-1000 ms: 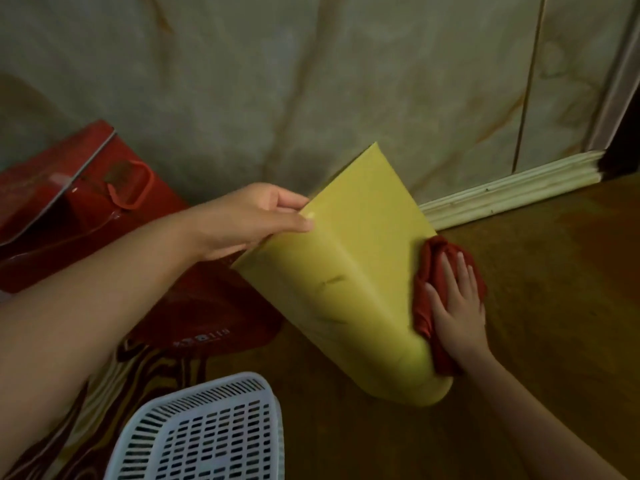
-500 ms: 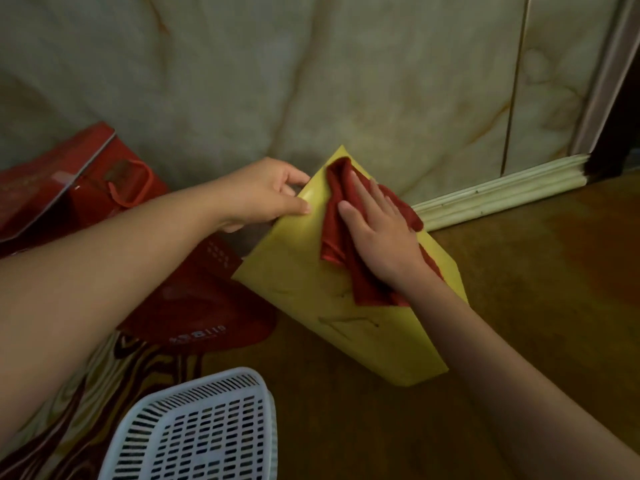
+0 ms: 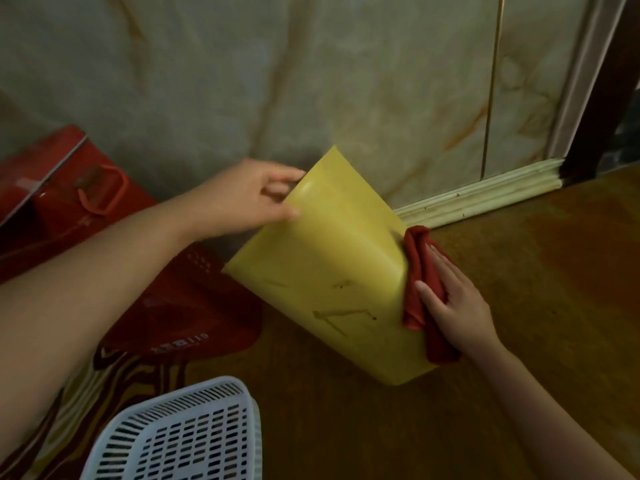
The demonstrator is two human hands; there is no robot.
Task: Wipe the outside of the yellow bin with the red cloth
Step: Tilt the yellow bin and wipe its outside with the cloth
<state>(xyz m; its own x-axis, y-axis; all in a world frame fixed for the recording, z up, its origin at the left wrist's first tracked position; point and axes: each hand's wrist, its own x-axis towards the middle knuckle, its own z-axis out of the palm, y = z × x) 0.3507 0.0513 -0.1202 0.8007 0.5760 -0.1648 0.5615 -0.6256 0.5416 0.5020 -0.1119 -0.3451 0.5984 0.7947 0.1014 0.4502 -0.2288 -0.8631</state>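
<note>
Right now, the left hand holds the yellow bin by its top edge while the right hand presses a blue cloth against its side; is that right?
Not quite: the cloth is red, not blue, as the head view shows. The rest holds: the left hand holds the bin by its top edge, and the right hand presses the cloth against its side.

Home interior — marbled wall (image 3: 311, 81), skirting (image 3: 485, 199), wooden floor (image 3: 519, 306).

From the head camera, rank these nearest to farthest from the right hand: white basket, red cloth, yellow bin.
1. Red cloth, pressed under the right hand.
2. Yellow bin, just left of it.
3. White basket, far lower left.
</note>
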